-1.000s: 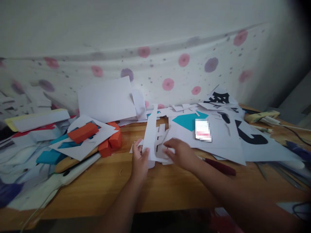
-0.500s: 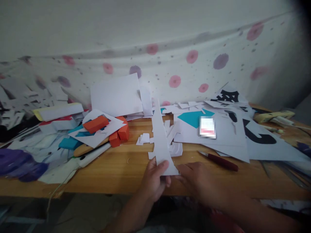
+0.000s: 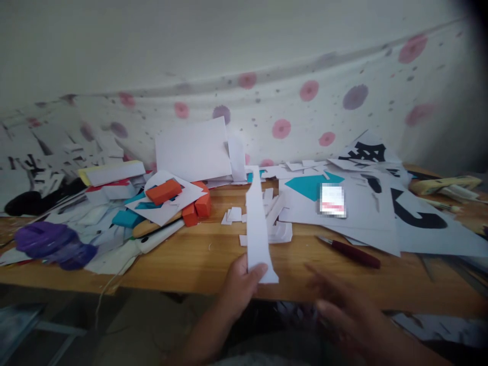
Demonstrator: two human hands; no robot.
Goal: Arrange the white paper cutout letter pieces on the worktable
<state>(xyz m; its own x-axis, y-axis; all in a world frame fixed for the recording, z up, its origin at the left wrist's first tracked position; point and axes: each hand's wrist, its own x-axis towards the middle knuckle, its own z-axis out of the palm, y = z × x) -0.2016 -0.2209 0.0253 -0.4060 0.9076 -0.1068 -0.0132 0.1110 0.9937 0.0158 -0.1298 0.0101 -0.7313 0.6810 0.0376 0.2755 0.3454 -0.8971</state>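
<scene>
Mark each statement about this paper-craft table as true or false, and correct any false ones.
1. The left hand holds a long white paper strip. True.
2. The right hand grips the dark red pen. False: the pen lies alone on the wooden table; the blurred hand is open, apart from it.
3. Orange blocks sit left of the strip. True.
4. The teal shape lies among the orange blocks. False: it is on white sheets right of the strip.

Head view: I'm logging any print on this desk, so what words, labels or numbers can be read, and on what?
Nothing reads as a word or number.
White sheets: big black shapes, perhaps cut-up characters; not legible.
Top sheet at the back right: a black character-like mark, too blurred to read.
Small label beside the teal shape: blurred out.
Paper strip in the left hand: blank.
</scene>
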